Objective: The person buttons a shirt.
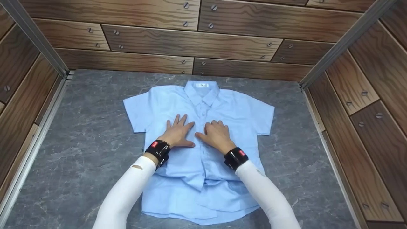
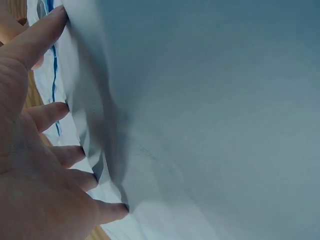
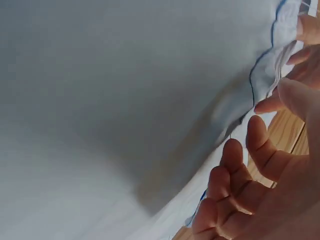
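A light-blue short-sleeved button-up shirt (image 1: pixel 232 108) lies front side up, its collar (image 1: pixel 208 95) at the far end and its sleeves out to both sides. On the chest, left of the button line, my left hand (image 1: pixel 176 135) rests with fingers spread. Its fingertips touch the cloth in the left wrist view. Just right of the buttons is my right hand (image 1: pixel 218 135), fingers loosely bent and thumb pointing left. The right wrist view shows those fingertips (image 3: pixel 232 152) close over the cloth, nothing between them. Below the hands, the shirt front is rumpled in folds above the lower hem (image 1: pixel 181 214).
The shirt lies on a dark grey marbled surface (image 1: pixel 89 143). Wood-patterned panels (image 1: pixel 152 38) enclose the back and both sides, with metal rails (image 1: pixel 346 41) at the corners. Both wrists wear black bands (image 1: pixel 237 158) over or beside white sleeves (image 1: pixel 127 187).
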Demonstrator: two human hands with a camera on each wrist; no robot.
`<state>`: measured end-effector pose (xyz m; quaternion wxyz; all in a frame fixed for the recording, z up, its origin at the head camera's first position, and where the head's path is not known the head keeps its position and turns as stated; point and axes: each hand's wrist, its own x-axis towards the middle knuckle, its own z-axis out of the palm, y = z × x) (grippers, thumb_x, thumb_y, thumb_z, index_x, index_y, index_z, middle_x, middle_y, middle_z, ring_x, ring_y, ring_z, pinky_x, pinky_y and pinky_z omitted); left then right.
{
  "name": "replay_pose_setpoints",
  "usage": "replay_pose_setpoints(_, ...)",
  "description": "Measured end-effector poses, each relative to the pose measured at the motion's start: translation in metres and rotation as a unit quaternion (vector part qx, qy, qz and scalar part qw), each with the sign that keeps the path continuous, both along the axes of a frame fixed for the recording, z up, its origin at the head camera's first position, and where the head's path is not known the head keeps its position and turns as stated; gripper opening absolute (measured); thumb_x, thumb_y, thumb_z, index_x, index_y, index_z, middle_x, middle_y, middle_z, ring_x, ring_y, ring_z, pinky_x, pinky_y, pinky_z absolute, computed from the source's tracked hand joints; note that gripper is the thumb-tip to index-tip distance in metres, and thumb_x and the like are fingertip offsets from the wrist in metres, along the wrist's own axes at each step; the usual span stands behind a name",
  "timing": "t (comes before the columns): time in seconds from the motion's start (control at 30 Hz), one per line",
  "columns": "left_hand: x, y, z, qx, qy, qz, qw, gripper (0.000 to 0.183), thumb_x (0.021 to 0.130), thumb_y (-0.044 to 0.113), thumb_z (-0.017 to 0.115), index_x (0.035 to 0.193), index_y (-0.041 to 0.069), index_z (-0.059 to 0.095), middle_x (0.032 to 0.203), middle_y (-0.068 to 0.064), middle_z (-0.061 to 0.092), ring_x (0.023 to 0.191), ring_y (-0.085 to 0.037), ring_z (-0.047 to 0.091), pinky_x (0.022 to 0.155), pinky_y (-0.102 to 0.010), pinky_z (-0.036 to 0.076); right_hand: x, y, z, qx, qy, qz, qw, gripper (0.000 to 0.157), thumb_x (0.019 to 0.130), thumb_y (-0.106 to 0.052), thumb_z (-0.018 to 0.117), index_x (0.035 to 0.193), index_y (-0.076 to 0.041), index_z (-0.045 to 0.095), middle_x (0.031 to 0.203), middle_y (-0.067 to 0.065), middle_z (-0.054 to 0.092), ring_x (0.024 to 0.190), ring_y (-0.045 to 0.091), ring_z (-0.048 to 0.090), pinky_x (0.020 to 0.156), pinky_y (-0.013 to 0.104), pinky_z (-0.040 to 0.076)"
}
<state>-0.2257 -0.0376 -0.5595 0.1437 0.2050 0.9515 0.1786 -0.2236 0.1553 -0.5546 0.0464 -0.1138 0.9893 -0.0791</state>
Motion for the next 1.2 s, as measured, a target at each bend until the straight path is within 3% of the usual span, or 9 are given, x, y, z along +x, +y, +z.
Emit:
replay_pose_setpoints(0.17,0.000,-0.001,0.000,0.003,0.002,-0.002,1.0000,0.092,0.074,0.056,0.076,0.149,0.021,0.037,0.161,-0.017,0.014,0.147,-0.045,0.006,0.109,-0.071,0.010,-0.003,-0.001,-0.001,-0.010,-0.020,-0.004,1.000,0.042,0.085,-0.058,0.061,0.080,-0.016,0.059,0.081,0.003,0.057,0.082,0.028,0.055,0.073,0.048,0.045)
replay_pose_setpoints(0.37,-0.001,0.001,0.004,-0.008,-0.002,0.001,1.0000,0.088,0.076,0.057,0.073,0.149,0.021,0.038,0.161,-0.018,0.015,0.146,-0.046,0.006,0.108,-0.073,0.009,-0.006,0.010,0.003,-0.113,-0.030,-0.006,0.993,0.020,0.085,-0.035,0.065,0.080,-0.016,0.061,0.076,0.000,0.058,0.070,0.019,0.053,0.066,0.035,0.044)
replay_pose_setpoints(0.57,-0.005,0.014,0.008,0.008,0.044,0.012,0.9989,0.058,0.086,0.042,0.069,0.137,0.020,0.055,0.154,-0.018,0.033,0.143,-0.045,0.022,0.108,-0.070,0.019,-0.007,0.025,0.005,-0.196,-0.054,-0.023,0.979,0.012,0.086,-0.026,0.063,0.082,-0.015,0.064,0.074,-0.002,0.062,0.064,0.013,0.056,0.061,0.028,0.044)
replay_pose_setpoints(0.77,-0.007,0.033,0.002,0.056,0.116,0.005,0.9916,0.032,0.089,0.023,0.069,0.121,0.019,0.068,0.124,-0.014,0.057,0.116,-0.034,0.052,0.091,-0.051,0.038,-0.006,0.033,0.003,-0.208,-0.049,-0.026,0.977,0.011,0.087,-0.023,0.061,0.083,-0.013,0.066,0.075,-0.001,0.063,0.065,0.013,0.055,0.062,0.028,0.044)
replay_pose_setpoints(0.9,-0.009,0.044,-0.004,0.077,0.131,0.014,0.9882,0.027,0.086,0.022,0.071,0.113,0.019,0.073,0.107,-0.010,0.059,0.098,-0.029,0.054,0.081,-0.045,0.038,-0.006,0.035,0.003,-0.208,-0.039,-0.023,0.977,0.011,0.086,-0.022,0.061,0.082,-0.013,0.066,0.074,-0.001,0.062,0.065,0.014,0.055,0.062,0.029,0.044)
replay_pose_setpoints(1.2,-0.011,0.051,-0.012,0.081,0.154,0.010,0.9847,0.019,0.084,0.023,0.074,0.103,0.021,0.076,0.100,-0.008,0.059,0.093,-0.027,0.053,0.077,-0.043,0.039,-0.005,0.034,0.002,-0.202,-0.033,-0.022,0.979,0.009,0.086,-0.022,0.063,0.083,-0.014,0.066,0.074,-0.002,0.063,0.066,0.014,0.056,0.063,0.030,0.044)
